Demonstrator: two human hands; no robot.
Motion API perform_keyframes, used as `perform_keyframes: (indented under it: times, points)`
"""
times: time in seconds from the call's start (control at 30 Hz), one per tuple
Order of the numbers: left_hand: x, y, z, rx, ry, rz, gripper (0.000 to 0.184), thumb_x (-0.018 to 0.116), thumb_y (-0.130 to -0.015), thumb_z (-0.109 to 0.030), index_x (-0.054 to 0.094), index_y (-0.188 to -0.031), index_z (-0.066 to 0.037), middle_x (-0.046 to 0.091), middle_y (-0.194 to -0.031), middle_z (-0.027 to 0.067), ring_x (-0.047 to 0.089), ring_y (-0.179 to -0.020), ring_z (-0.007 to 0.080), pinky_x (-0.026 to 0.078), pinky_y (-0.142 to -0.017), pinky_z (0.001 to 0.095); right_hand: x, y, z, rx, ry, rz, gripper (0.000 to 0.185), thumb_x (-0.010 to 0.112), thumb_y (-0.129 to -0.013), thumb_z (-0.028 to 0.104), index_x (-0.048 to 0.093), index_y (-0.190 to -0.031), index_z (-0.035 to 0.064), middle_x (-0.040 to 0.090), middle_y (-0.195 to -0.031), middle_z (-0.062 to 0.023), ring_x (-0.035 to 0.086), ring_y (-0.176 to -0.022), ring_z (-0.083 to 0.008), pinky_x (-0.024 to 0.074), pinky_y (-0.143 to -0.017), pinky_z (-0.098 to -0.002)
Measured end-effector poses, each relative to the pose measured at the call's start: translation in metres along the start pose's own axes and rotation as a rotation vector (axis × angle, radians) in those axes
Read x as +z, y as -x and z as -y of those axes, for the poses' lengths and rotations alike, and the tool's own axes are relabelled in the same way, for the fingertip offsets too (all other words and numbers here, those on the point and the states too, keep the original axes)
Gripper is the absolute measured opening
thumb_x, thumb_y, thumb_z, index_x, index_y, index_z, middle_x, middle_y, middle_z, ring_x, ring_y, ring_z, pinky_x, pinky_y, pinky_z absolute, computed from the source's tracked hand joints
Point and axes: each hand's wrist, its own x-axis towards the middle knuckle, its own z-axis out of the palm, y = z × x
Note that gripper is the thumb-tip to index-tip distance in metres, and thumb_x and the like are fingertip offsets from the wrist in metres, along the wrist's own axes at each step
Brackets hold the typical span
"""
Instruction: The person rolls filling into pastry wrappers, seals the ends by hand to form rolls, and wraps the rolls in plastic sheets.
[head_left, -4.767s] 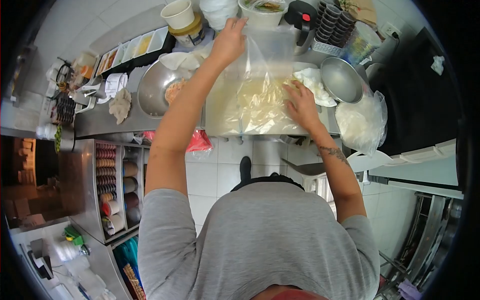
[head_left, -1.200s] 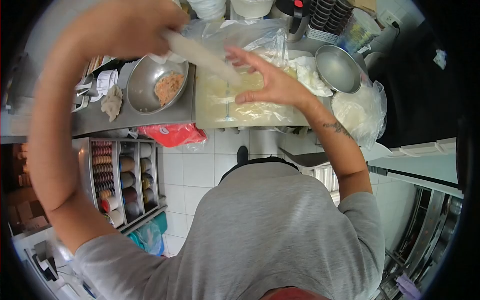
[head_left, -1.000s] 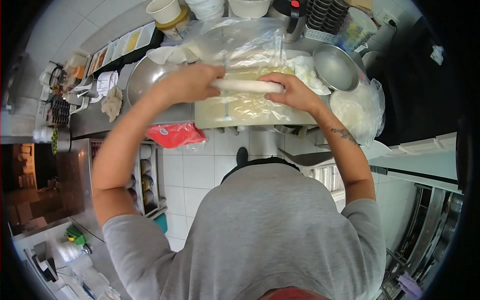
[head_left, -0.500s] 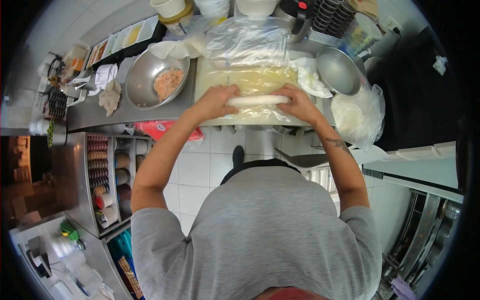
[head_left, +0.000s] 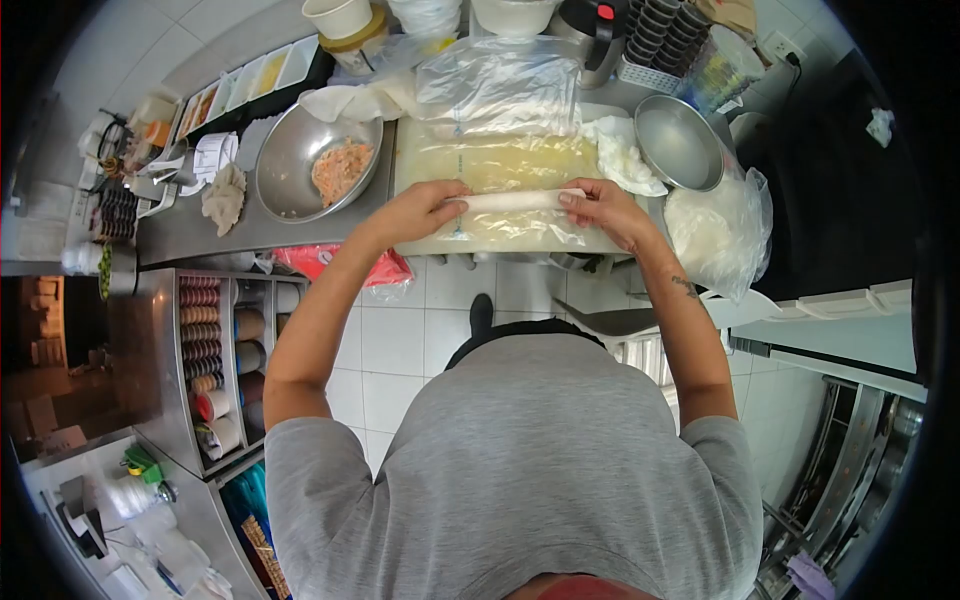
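A long white roll of dough or wrapper [head_left: 515, 201], its filling not visible, lies crosswise over a plastic-covered board [head_left: 530, 237]. My left hand [head_left: 428, 210] grips its left end, thumb toward me and fingers over the far side. At the other end, my right hand [head_left: 607, 212] pinches the roll between thumb and fingers. Beyond the roll, clear plastic sheeting [head_left: 495, 85] lies bunched over the board's back. To the left, a steel bowl [head_left: 285, 165] holds an orange-pink chopped mixture [head_left: 342, 172].
A crumpled white cloth [head_left: 628, 158] and a round metal pan [head_left: 679, 143] sit right of the board, near a bag of white material [head_left: 710, 228]. White ingredient trays [head_left: 265, 75] stand back left. A thermos jug [head_left: 595, 40] and stacked black cups [head_left: 665, 45] line the back.
Both hands have shifted their grip at the roll's ends, and the right fingers now curl over the near side. The roll stays in about the same place. My view has moved slightly.
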Motion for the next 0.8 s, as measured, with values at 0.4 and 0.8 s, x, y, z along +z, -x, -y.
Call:
perform_keyframes:
  times: [0.4, 0.8]
  points:
    - [0.003, -0.006, 0.011, 0.146, -0.107, -0.091, 0.034, 0.068, -0.086, -0.018, 0.059, -0.116, -0.004, 0.058, -0.100, 0.0125, 0.057, -0.096, 0.0299, 0.045, -0.085, 0.0357, 0.015, -0.001, -0.017, -0.191, 0.286, -0.272, 0.032, 0.074, -0.083, 0.015, 0.064, -0.109, 0.0009, 0.062, -0.080, -0.0039, 0.057, -0.064, -0.0099, 0.0466, -0.059, -0.0256]
    - [0.030, -0.003, 0.022, 0.142, -0.434, -0.236, 0.030, 0.068, -0.083, -0.017, 0.063, -0.112, -0.012, 0.054, -0.102, 0.0073, 0.051, -0.100, 0.0282, 0.038, -0.083, 0.0407, 0.007, 0.007, -0.027, -0.399, 0.676, -0.264, 0.033, 0.073, -0.078, 0.007, 0.064, -0.109, 0.0049, 0.052, -0.097, -0.0088, 0.056, -0.076, -0.0206, 0.0477, -0.071, -0.0319]
